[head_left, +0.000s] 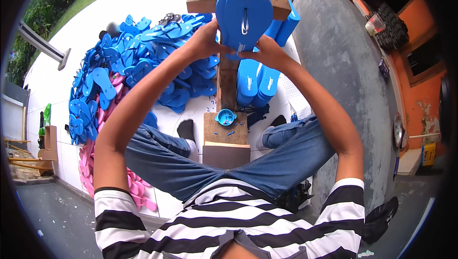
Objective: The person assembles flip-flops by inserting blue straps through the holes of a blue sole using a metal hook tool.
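Blue flip-flop soles (257, 8), at least two overlapping, are held out ahead of me at the wooden crossbar (202, 0). A thin metal loop (244, 22) sticks out of the top sole, below a small round mark near its far end. My left hand (206, 42) grips the left edge of the soles near their close end. On the other side, my right hand (267, 52) holds the same end, its fingers partly hidden beneath. The wooden beam (228, 84) runs from there back toward my lap. On its near board (212, 135) stands a small turquoise bowl (225, 117) with bits inside.
A big heap of blue flip-flops (136, 63) spreads to the left, with pink flip-flops (138, 190) along its near side. Stacked blue soles (247, 84) stand right of the beam, beside a white sheet (292, 94). Small blue scraps lie around the bowl.
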Available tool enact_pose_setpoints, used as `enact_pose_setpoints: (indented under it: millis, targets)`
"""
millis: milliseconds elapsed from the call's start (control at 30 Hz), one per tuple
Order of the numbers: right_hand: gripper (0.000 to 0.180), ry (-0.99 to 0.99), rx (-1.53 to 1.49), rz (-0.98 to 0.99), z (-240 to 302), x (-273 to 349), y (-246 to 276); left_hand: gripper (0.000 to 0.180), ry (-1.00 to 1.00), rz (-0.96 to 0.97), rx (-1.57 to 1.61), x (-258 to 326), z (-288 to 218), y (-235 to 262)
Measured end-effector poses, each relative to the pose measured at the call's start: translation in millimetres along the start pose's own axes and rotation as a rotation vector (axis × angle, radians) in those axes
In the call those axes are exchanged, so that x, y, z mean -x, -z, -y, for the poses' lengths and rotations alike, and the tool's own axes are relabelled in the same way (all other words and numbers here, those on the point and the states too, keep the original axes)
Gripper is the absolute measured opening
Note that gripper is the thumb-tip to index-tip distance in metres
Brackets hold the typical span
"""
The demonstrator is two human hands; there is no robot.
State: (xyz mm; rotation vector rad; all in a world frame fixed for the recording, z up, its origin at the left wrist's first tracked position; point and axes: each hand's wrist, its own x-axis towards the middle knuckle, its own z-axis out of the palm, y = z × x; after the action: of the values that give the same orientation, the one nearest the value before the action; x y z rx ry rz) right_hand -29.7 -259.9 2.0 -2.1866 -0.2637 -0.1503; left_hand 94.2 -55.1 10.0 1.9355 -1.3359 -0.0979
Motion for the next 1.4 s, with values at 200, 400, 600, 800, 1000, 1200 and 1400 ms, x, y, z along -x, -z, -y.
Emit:
enact_pose_setpoints:
  millis: [200, 400, 600, 800, 1000, 1200, 1400]
  targets:
    - [0.057, 0.03, -0.068, 0.02, -14, -11, -10, 0.106, 0.117, 0.11, 0.151, 2, 11, 2]
    - [0.043, 0.014, -0.115, -0.025, -11, -8, -3, 0.1, 0.167, 0.083, 0.054, 4, 5, -3]
    - [0.039, 0.007, -0.067, -0.081, -13, -7, -7, 0.098, 0.22, 0.097, 0.035, 5, 9, -1]
    - [0.038, 0.064, -0.025, -0.093, -21, -8, -5, 0.096, 0.121, 0.142, 0.005, 4, 16, -10]
    - [0.054, 0.029, -0.085, -0.051, -30, -4, -11, 0.093, 0.151, 0.098, 0.0, 7, 7, -9]
    - [0.032, -0.434, 0.153, -0.141, -26, 56, -97, 0.091, 0.117, 0.082, -0.038, 7, 8, -8]
    - [0.04, -0.176, 0.471, 0.343, -71, 138, -191, 0.09, 0.196, 0.105, -0.083, 1, -3, -10]
